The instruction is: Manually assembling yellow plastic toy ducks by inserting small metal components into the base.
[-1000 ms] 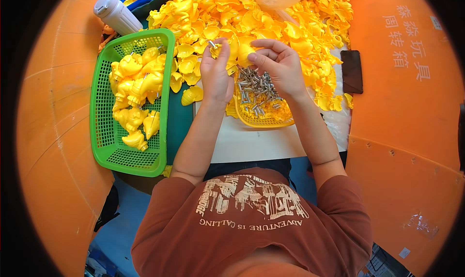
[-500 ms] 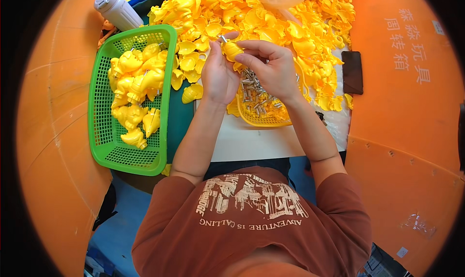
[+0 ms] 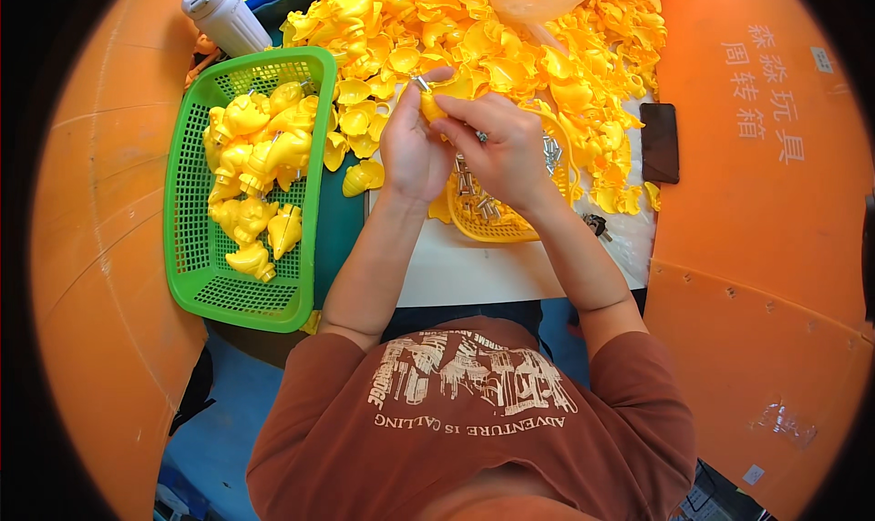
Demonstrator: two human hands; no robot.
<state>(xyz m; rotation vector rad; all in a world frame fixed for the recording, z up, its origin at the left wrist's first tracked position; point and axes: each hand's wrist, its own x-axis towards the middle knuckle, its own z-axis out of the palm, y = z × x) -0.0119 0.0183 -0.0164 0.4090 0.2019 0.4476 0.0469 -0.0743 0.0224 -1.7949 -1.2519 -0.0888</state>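
Note:
Above the work table, my left hand (image 3: 412, 156) holds a small yellow plastic part (image 3: 431, 108) upright. A shiny metal pin (image 3: 420, 83) sticks out of its top. My right hand (image 3: 510, 147) closes on the same part from the right, forefinger and thumb against it, hiding much of it. A glint of metal shows by the right fingers; whether they hold it cannot be told. Below this hand is a yellow basket (image 3: 497, 233) with many loose metal pins (image 3: 488, 207).
At the left stands a green basket (image 3: 314, 247) with assembled yellow pieces (image 3: 246, 216). Loose yellow shells (image 3: 492, 47) heap across the far table. A pale bottle (image 3: 223, 15) stands behind the green basket; a black phone (image 3: 660, 143) lies right. Orange panels (image 3: 756, 220) flank the table.
The right hand has shifted slightly left and its fingers now cover more of the yellow part. The left hand has stayed nearly still. The baskets have not visibly changed.

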